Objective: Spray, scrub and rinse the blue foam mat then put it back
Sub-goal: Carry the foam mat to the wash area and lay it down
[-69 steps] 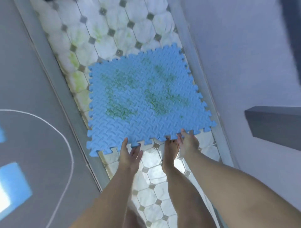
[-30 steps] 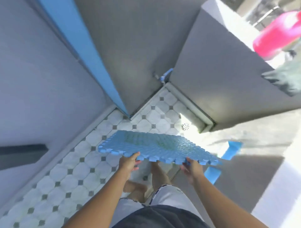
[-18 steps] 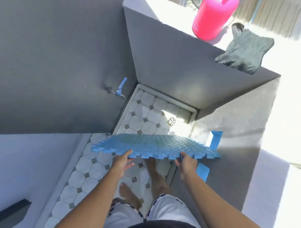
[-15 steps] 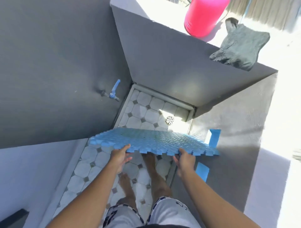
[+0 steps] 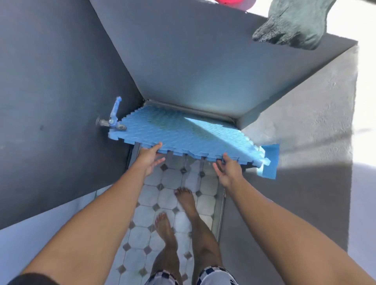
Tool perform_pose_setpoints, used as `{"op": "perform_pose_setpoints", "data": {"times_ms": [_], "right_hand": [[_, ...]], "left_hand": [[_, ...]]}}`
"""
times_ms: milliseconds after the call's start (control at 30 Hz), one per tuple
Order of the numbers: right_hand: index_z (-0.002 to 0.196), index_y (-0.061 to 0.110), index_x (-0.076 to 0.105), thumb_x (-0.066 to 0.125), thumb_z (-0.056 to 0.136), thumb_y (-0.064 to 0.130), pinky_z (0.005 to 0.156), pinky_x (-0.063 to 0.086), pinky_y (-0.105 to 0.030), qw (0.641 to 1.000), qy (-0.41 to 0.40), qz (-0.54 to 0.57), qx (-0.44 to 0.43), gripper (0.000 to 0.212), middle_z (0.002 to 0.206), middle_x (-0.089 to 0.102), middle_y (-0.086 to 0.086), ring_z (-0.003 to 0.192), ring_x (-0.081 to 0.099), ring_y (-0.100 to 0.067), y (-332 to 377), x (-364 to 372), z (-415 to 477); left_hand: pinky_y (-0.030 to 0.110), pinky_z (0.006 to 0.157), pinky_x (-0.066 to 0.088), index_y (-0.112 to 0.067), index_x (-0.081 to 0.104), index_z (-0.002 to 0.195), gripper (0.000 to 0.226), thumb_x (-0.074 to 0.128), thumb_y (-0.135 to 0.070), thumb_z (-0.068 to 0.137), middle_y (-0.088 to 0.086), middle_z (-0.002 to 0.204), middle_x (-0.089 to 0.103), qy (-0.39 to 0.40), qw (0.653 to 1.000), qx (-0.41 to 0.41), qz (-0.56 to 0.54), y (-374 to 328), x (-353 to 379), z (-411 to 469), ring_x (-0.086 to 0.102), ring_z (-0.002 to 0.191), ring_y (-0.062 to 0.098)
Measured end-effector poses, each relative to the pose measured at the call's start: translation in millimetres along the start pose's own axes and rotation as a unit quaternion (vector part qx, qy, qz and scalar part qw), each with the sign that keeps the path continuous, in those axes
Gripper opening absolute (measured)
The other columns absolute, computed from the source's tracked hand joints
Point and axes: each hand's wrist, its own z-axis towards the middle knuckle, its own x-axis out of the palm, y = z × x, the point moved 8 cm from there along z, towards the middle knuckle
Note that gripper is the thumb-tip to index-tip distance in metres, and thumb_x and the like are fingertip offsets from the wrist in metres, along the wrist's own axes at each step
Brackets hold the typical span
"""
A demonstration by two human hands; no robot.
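The blue foam mat, a textured square with jigsaw edges and faint green stains, is held roughly level above the tiled floor, its far edge reaching the corner of the grey walls. My left hand grips the mat's near edge on the left. My right hand grips the same edge further right. The mat's left corner sits just under the blue-handled tap on the left wall.
Grey walls close in on the left and ahead. A low grey wall top at the upper right carries a dark cloth and a pink container. Blue foam strips lie right of the mat. My bare feet stand on the white tiles.
I lifted the mat off the floor, turned round and carried it forward into the corner. It now sits beside the tap and hides the floor drain.
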Motion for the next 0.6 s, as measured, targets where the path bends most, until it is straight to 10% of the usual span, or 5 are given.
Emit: {"op": "perform_pose_setpoints", "data": {"times_ms": [133, 367, 600], "right_hand": [[0.138, 0.007, 0.05, 0.064, 0.098, 0.019, 0.08, 0.059, -0.036, 0.999, -0.002, -0.039, 0.022, 0.044, 0.134, 0.062, -0.008, 0.118, 0.062, -0.021, -2.4, 8.5, 16.9], [0.137, 0.009, 0.051, 0.06, 0.099, 0.031, 0.079, 0.06, -0.038, 0.996, 0.015, -0.084, -0.003, 0.045, 0.128, 0.059, -0.006, 0.094, 0.068, -0.017, 1.0, 10.5, 17.1], [0.138, 0.01, 0.049, 0.054, 0.103, 0.025, 0.095, 0.056, -0.045, 0.993, 0.011, -0.116, -0.019, 0.038, 0.133, 0.052, -0.01, 0.114, 0.058, -0.024, -5.4, -0.5, -50.3]], "left_hand": [[0.042, 0.105, 0.053, -0.006, 0.045, 0.151, 0.05, 0.06, -0.019, 0.105, 0.005, 0.166, 0.035, 0.024, 0.999, -0.028, 0.021, -7.1, 12.0, 8.8, 0.045, 0.145, 0.025], [0.037, 0.089, 0.058, -0.017, 0.04, 0.155, 0.055, 0.053, -0.039, 0.106, 0.009, 0.162, 0.042, 0.084, 0.992, -0.036, 0.092, -13.3, 10.3, 3.1, 0.067, 0.123, 0.023], [0.045, 0.097, 0.058, -0.017, 0.044, 0.152, 0.058, 0.059, -0.044, 0.103, 0.007, 0.146, 0.06, 0.1, 0.977, 0.003, 0.188, -24.2, -18.4, -62.3, 0.069, 0.117, 0.026]]}}
